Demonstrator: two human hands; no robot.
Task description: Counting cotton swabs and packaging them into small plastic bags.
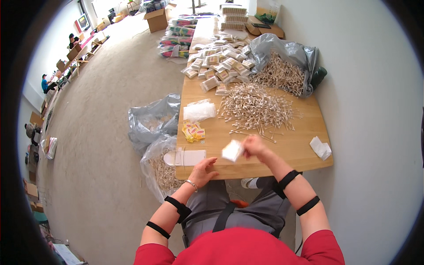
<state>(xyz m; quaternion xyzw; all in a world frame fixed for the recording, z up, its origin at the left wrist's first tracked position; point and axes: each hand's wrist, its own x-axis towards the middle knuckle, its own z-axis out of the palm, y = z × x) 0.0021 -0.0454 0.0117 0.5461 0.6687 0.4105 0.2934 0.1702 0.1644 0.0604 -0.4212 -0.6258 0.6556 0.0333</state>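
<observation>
Right hand point(255, 146) in a closed grip on one small white packet point(232, 150), blurred, above the worktop point(304, 132) near edge; left hand point(202, 171) lies flat and open at that edge, beside one white strip point(187, 157); one loose swab pile point(256, 108) beyond, two grey bags point(152, 119) at left

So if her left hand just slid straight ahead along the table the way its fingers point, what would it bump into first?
Probably the flat white card strip lying just beyond the left hand, near the table edge; the yellow packets come further on. The exact line is hard to judge.
</observation>
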